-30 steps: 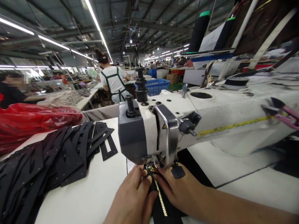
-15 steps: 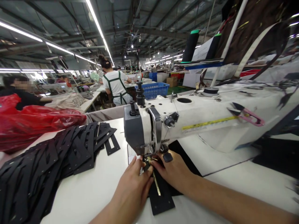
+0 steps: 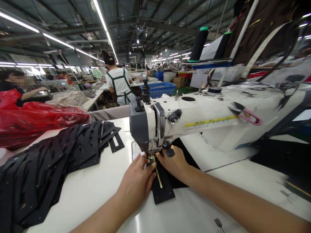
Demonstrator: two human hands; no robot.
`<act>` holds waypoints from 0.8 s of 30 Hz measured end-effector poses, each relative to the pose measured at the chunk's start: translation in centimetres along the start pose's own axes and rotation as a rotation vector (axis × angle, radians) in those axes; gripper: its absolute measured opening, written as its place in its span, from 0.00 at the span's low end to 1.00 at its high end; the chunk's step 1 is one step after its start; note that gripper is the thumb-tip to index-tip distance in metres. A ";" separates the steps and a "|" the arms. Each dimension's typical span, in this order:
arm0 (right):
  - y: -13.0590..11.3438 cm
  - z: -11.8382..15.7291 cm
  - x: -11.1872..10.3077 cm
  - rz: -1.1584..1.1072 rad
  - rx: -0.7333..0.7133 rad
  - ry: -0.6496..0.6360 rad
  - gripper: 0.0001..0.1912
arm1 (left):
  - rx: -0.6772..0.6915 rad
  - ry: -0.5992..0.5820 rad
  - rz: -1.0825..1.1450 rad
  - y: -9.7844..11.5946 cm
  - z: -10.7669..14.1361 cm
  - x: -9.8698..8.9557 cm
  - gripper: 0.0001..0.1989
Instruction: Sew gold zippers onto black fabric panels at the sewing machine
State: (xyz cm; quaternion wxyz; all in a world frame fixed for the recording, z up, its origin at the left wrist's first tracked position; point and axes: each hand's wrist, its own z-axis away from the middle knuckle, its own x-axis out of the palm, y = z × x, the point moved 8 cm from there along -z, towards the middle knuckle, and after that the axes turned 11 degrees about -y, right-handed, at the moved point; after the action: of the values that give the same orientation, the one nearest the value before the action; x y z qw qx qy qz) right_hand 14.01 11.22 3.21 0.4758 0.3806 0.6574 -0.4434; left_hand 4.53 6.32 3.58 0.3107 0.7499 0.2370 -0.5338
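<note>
A black panel (image 3: 163, 195) with a gold-toothed zipper (image 3: 158, 177) set in its slot lies under the needle area of a white sewing machine (image 3: 167, 124). My left hand (image 3: 136, 177) is at the panel's left edge, fingers bent and closed on it close to the presser foot. Across from it, my right hand (image 3: 177, 163) has its fingers curled against the panel's right side; the machine head partly hides the fingertips. Beneath the panel and to its right, a larger black piece (image 3: 181, 183) spreads on the white table (image 3: 97, 197).
Many slotted black panels (image 3: 65, 152) are piled at left, beside a red plastic bag (image 3: 48, 113). Pink-handled thread snips (image 3: 250, 117) rest on the machine arm. Black thread cones (image 3: 198, 45) stand behind. Ahead are a co-worker (image 3: 120, 81) and a blue basket (image 3: 157, 89).
The zippered panel has slid farther forward under the machine head, and both hands have gone forward with it. My view has shifted slightly.
</note>
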 end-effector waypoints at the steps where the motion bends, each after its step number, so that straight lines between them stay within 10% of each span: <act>1: -0.4 0.9 -0.4 0.005 -0.041 0.000 0.11 | -0.026 0.015 -0.016 0.0 0.3 -0.1 0.11; 7: -4.2 8.6 -1.6 -0.024 -0.559 0.096 0.19 | -0.030 0.089 -0.153 1.5 2.3 -0.2 0.13; 24: -3.4 7.7 0.3 -0.096 -0.549 0.190 0.17 | 0.083 0.101 -0.191 1.0 1.3 -0.8 0.13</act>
State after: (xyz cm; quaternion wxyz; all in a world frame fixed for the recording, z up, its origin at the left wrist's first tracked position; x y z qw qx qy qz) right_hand 13.07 2.86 2.52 0.4759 0.2457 0.8116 -0.2333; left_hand 4.11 4.65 4.25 0.2149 0.7622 0.3004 -0.5316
